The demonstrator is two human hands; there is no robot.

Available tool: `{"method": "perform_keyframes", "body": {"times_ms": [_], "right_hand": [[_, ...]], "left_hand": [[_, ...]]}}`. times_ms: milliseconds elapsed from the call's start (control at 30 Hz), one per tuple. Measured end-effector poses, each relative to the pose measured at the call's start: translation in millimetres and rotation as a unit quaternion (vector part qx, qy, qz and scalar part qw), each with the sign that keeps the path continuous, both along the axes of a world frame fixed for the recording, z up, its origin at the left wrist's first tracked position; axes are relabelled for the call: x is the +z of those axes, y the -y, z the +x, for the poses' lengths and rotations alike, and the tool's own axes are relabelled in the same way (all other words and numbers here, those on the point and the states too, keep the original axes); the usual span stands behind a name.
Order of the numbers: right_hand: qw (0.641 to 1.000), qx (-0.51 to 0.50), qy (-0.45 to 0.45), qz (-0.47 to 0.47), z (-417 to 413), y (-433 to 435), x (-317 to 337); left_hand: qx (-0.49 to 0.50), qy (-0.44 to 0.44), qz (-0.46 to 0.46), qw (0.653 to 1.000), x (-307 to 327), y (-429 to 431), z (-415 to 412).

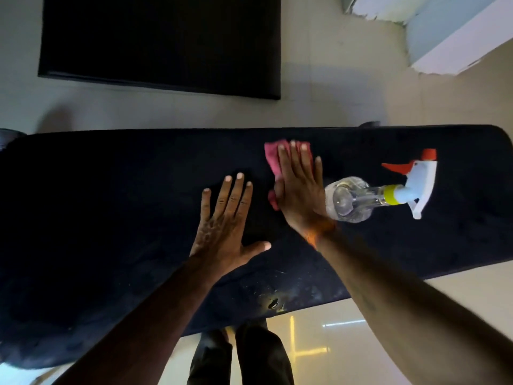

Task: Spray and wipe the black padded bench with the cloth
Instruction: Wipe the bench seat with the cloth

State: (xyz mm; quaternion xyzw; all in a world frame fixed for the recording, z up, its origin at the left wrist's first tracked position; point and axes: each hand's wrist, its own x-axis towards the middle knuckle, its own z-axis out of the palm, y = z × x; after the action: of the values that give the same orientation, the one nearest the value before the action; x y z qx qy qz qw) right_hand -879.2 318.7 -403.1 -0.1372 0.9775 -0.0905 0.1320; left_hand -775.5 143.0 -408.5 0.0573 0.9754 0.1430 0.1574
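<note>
The pink cloth (273, 158) looks soft, thin and light. It will likely bunch up if only fingertips push it, so a flat palm on top seems the best way to slide it, and a pinch at a loose edge the best way to lift it. It lies on the black padded worktop (111, 218), right under the right grip (301, 195). That grip's fingers are straight and press down on the cloth, not curled round it, and pink pokes out past the fingertips and on the thumb side. The left grip (222, 226) lies just beside it on that same side, flat on the bare worktop, fingers spread, holding nothing. On the right grip's little-finger side the spray bottle (349, 200) lies tipped over, close against the wrist. It is clear and round, so it may roll, and the neck under the white trigger head looks best to hold. Back toward the person, the worktop edge has a scuffed spot (273, 302). Past the fingertips are pale floor (333, 107) and a black panel (161, 43).
</note>
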Motion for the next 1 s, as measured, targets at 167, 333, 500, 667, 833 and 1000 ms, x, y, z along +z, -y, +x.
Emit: {"method": "perform_keyframes", "body": {"times_ms": [167,333,500,667,833,1000], "right_hand": [[0.995,-0.085,-0.020,-0.040,-5.3,16.8,-2.3],[1.000,0.001,-0.012,-0.024,67.6,-18.3,-2.3],[0.999,-0.040,-0.010,-0.030,57.5,-6.5,-6.3],[0.986,0.166,-0.023,-0.023,84.4,-41.3,-6.0],[0.997,-0.046,-0.026,-0.048,84.5,43.5,-5.8],[0.982,0.161,-0.074,-0.060,82.9,48.5,-14.8]], "left_hand": [[0.008,-0.002,-0.002,1.000,0.3,-9.6,1.2],[0.010,0.011,0.001,1.000,5.5,-9.4,15.7],[0.031,0.020,0.006,0.999,8.9,-10.5,35.8],[0.045,0.022,0.004,0.999,11.5,8.9,62.3],[0.085,0.006,-0.008,0.996,10.1,42.2,92.3],[0.125,0.010,-0.021,0.992,14.5,76.3,119.8]]}}
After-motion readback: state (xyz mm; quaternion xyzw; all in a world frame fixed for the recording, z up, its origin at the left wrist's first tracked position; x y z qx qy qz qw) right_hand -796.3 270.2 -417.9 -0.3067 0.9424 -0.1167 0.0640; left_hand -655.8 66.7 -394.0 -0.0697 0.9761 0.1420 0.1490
